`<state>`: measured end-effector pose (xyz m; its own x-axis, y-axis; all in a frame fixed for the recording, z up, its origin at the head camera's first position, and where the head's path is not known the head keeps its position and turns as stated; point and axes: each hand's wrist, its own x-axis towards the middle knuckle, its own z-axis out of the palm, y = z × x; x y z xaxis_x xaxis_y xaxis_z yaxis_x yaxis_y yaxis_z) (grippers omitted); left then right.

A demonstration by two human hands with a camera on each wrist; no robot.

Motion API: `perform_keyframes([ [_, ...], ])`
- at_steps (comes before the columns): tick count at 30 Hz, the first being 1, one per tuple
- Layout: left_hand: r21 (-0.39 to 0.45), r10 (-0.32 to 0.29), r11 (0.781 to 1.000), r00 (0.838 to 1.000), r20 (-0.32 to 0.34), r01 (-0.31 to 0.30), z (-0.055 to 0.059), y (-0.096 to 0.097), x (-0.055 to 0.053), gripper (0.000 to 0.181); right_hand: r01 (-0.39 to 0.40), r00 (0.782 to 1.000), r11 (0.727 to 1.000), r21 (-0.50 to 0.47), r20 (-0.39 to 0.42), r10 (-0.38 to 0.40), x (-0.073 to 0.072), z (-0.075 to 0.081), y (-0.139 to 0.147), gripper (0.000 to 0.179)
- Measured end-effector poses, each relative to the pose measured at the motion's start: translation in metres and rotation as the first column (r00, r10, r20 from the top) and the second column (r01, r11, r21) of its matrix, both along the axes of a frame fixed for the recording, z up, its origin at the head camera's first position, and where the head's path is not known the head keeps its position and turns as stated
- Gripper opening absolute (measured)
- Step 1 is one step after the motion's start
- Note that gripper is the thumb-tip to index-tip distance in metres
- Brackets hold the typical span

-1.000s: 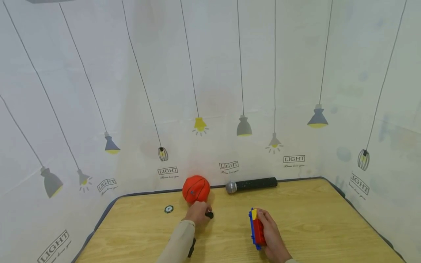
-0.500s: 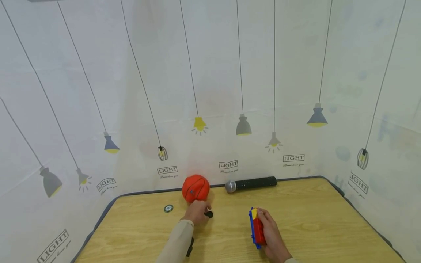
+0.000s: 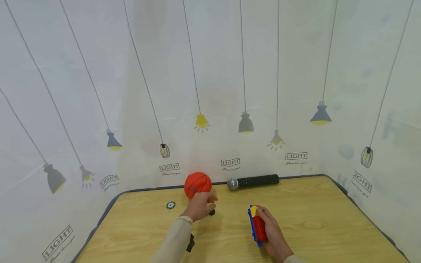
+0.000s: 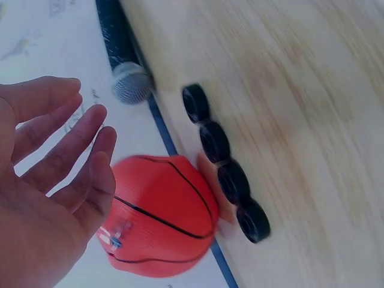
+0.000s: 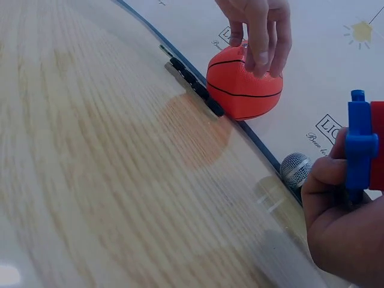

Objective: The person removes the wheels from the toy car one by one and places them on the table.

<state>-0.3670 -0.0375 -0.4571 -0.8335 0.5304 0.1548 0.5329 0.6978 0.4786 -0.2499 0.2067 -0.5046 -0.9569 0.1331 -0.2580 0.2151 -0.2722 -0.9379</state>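
Observation:
My left hand [image 3: 200,205] hovers over the table with its fingers loosely spread, holding nothing. Below it several black rings stand in a touching row [image 4: 223,159] on the wood; in the head view only one end of the row [image 3: 212,212] shows past the fingers. Just beyond, a red ball with black basketball lines [image 3: 198,184] rests by the wall, partly covered by the hand. My right hand [image 3: 273,232] grips a toy vehicle [image 3: 259,227], red and yellow with a blue base, on its side above the table. The right wrist view shows its blue side [image 5: 360,144] at the edge.
A microphone [image 3: 258,181] with a silver head and black handle lies along the back edge. Left of the ball is a round green-and-white chip [image 3: 170,205]. White walls printed with hanging lamps [image 3: 246,123] enclose the wooden table [image 3: 315,212] at back and sides.
My left hand has lifted off the black ring row, and its fingers have spread apart. The right hand still grips the toy vehicle in nearly the same place.

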Motion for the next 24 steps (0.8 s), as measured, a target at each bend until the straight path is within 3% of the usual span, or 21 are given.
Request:
perform_keyframes([
  [6,0.129,-0.068,0.99,0.993,0.095,0.056,0.005,0.011,0.013,0.016,-0.064,0.998,0.998,-0.001,0.015,0.064,-0.003,0.002,-0.002,0.048],
  [10,0.186,-0.136,0.977,0.977,0.167,0.104,0.01,0.02,0.025,0.022,-0.118,0.993,0.993,0.026,0.029,0.118,-0.005,0.003,-0.005,0.061],
  [15,0.243,-0.257,0.95,0.934,0.249,0.197,0.015,0.033,0.038,0.043,-0.188,0.982,0.979,0.082,0.034,0.185,-0.006,0.006,-0.005,0.076],
  [21,0.266,-0.383,0.915,0.86,0.337,0.304,0.012,0.039,0.047,0.046,-0.337,0.941,0.936,0.097,0.01,0.338,-0.003,0.001,-0.002,0.082],
  [23,0.265,-0.392,0.913,0.85,0.352,0.312,0.008,0.039,0.05,0.043,-0.371,0.928,0.924,0.097,0.011,0.371,-0.002,-0.001,-0.001,0.082],
  [24,0.264,-0.389,0.914,0.852,0.35,0.308,0.006,0.039,0.051,0.041,-0.378,0.925,0.921,0.098,0.013,0.379,-0.002,-0.002,-0.001,0.081],
])
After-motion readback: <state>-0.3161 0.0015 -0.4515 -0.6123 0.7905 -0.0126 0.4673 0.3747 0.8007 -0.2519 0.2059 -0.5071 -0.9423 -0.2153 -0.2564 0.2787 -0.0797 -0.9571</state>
